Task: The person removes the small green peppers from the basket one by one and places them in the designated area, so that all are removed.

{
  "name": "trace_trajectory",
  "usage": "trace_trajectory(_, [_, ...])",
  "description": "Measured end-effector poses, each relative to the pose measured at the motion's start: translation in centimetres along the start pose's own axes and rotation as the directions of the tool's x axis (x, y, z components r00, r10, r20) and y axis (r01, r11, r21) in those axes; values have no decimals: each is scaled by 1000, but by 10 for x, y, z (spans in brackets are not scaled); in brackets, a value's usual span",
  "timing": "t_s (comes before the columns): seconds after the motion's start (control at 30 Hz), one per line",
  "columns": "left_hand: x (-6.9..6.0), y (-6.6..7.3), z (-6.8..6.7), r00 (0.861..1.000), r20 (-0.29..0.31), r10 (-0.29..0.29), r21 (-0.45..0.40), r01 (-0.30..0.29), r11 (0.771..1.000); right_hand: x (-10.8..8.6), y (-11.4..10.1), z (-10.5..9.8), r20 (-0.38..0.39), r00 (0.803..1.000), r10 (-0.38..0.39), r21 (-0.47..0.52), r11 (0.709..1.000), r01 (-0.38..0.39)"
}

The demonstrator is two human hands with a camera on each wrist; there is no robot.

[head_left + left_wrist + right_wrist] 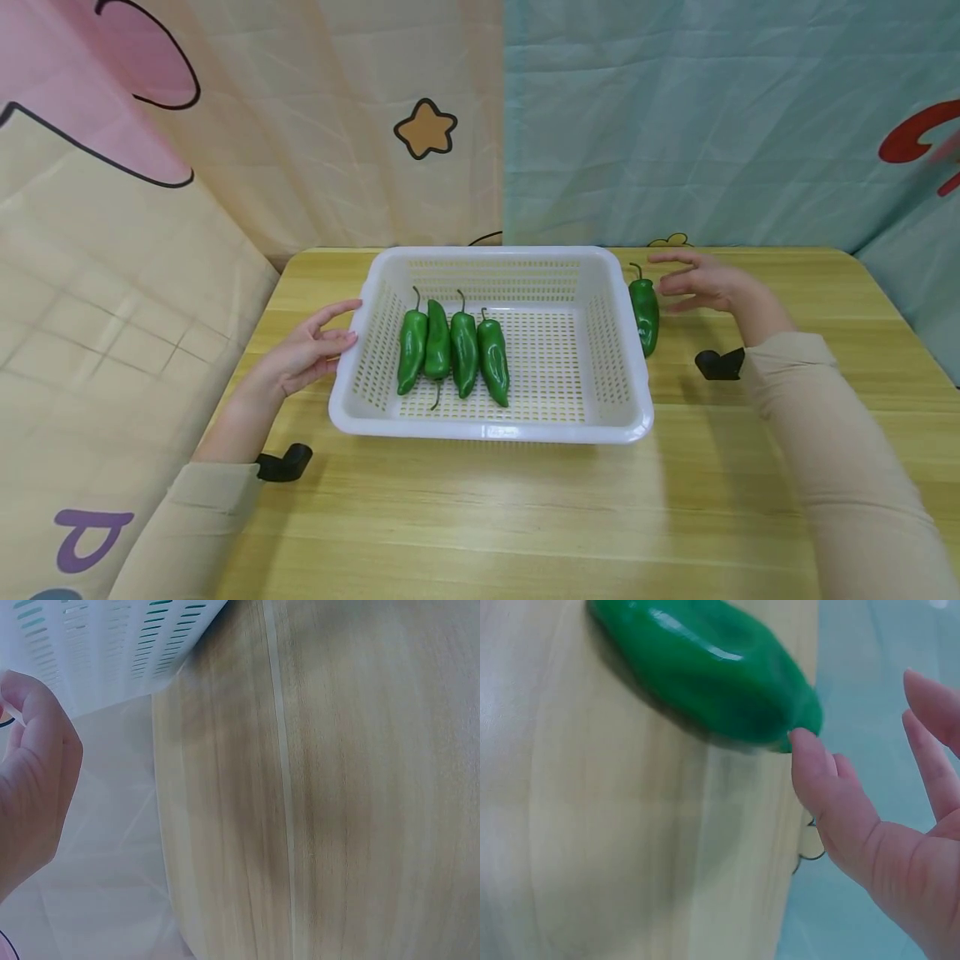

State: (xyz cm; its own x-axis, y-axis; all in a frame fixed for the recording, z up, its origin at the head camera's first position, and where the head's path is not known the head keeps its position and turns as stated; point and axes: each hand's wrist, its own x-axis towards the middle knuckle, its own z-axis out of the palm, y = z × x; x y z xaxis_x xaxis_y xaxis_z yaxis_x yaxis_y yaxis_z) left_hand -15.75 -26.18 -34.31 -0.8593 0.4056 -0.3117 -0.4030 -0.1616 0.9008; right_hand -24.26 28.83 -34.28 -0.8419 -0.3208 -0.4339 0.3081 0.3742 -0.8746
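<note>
A white slotted basket point(491, 430) holds several green peppers point(465, 354) side by side in its left half, one with its stem toward the front. My left hand point(303, 354) grips the basket's left rim; in the left wrist view the hand point(37, 757) has bent fingers at the basket point(97, 660). Outside the right wall, one more green pepper point(644, 317) lies on the table. Just right of its stem end is my right hand point(705, 285), fingers spread. In the right wrist view, a fingertip of that hand point(892, 847) is close to the pepper point(712, 671); contact is unclear.
The wooden table point(465, 517) extends in front of the basket and to both sides. Printed curtains point(675, 125) hang along its back edge and at the left and right. A black strap piece point(285, 463) sticks out at each wrist.
</note>
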Motion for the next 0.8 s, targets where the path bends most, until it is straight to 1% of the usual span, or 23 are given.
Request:
trace_trajectory(0.13, [0,0,1,1000,0,-6,-10,6,1000,-7,-9,2,14,1000,-20,33,999,20])
trace_trajectory(0.4, [0,1,3,1000,-9,-15,-17,14,1000,-15,-26,11,17,998,-58,31,998,57])
trace_trajectory(0.53, [-1,1,3,1000,-10,-14,-15,14,1000,-18,-36,18,21,997,-73,32,997,72])
trace_trajectory(0.8, [-1,0,2,1000,10,1,-20,0,1000,-24,-57,35,23,995,-102,30,994,101])
